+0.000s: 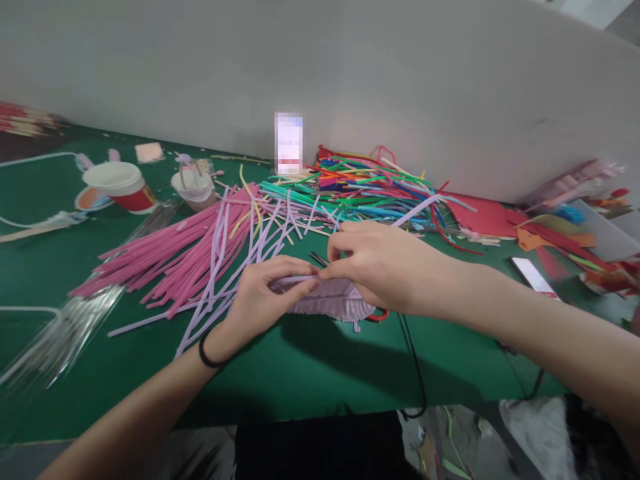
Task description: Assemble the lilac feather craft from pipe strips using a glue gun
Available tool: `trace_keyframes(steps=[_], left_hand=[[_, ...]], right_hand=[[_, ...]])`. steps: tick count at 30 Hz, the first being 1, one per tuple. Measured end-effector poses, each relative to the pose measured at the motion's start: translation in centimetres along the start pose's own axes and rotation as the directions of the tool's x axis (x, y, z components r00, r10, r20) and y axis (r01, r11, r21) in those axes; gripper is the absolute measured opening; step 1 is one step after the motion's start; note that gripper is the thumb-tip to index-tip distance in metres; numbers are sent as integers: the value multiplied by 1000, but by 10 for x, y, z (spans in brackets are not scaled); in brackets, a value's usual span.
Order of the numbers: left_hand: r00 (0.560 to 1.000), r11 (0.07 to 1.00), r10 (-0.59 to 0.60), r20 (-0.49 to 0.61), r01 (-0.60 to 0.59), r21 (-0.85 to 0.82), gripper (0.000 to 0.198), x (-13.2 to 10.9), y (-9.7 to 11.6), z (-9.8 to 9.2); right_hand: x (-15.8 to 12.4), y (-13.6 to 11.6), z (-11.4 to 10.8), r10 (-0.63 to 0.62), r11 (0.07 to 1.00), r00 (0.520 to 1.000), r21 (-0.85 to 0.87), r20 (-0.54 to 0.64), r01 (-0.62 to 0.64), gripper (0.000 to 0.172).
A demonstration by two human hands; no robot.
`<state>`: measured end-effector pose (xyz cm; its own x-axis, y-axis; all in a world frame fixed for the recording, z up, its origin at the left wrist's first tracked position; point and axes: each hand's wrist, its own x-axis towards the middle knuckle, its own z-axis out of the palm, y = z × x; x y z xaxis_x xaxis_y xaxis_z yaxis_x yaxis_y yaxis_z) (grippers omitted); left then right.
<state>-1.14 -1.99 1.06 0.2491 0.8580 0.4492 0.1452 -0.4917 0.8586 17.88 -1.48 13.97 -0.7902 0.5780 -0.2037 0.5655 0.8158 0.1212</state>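
My left hand (265, 293) and my right hand (380, 263) meet over a flat lilac piece made of pipe cleaners (333, 300) that lies on the green table (310, 367). The left fingers pinch its upper left edge. The right hand's thumb and forefinger are pinched at about the same spot, and the palm covers the piece's right side. A lilac pipe cleaner (415, 210) sticks out behind the right hand. A black band sits on my left wrist.
Pink and lilac pipe cleaners (175, 257) fan out to the left, and a multicoloured heap (360, 187) lies behind. Paper cups (120, 183) stand far left. Red and orange felt scraps (540, 233) and a phone (533, 275) lie right. A black cord (415, 360) hangs over the front edge.
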Motion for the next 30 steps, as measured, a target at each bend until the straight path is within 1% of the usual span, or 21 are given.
trace_keyframes(steps=[3,7,11,14,20,23,30], left_hand=[[1000,1000,-11,-1,11,-2,8,0,2,0],[1000,1000,8,-22,-8,8,6,-1,3,2],[1000,1000,-6,-28,6,12,5,-1,5,3],[999,999,-32,-24,33,13,5,-1,6,3],[999,999,-40,-4,40,22,5,-1,8,2],[999,999,-36,14,36,18,6,-2,7,2],[999,999,-46,13,46,10,8,-13,8,2]], right_hand=[[1,0,0,-12,1000,1000,16,-2,12,29],[0,2,0,-4,1000,1000,25,3,4,31],[-7,8,-1,-5,997,999,77,-54,9,39],[-13,13,-2,-16,993,998,116,-61,23,39],[-17,13,-2,-32,996,997,79,-66,37,42],[-16,12,-2,-57,997,997,55,-51,59,39],[-10,6,-9,-76,997,996,7,47,76,30]])
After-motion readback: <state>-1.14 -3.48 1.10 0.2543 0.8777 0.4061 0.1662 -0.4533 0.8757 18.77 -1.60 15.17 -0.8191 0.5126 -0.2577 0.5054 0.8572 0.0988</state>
